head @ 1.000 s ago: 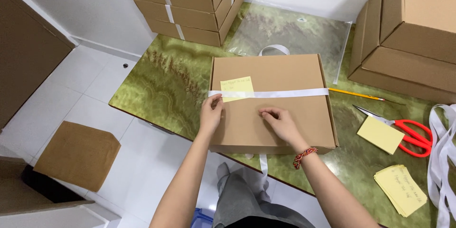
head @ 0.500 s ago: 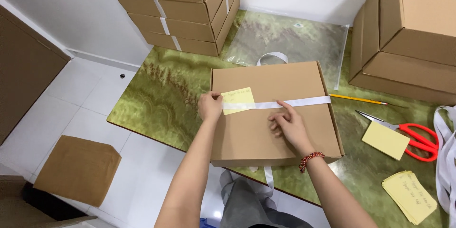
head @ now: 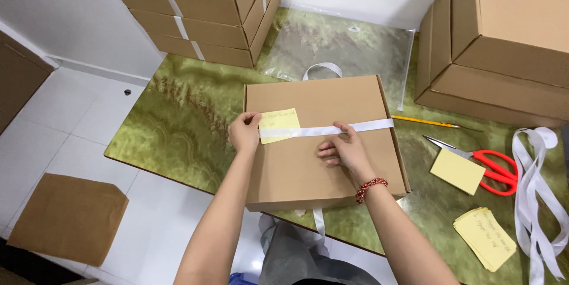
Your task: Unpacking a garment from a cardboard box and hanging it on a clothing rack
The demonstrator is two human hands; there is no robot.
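Ribbon: white strip runs left-right across the flat cardboard box, over a yellow note.
Box: shut, contents hidden.
Left hand: pinching ribbon's left end.
Right hand: fingers spread, pressing ribbon down.

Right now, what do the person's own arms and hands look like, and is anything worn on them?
Both forearms are bare, with no sleeves showing. The left hand wears nothing: no glove, ring or watch visible. The right hand is also gloveless, but a beaded red bracelet circles its wrist.

Bright, even light is falling from above; my arms are casting only faint shadows, everything is staying sharp, and edges are bending slightly.
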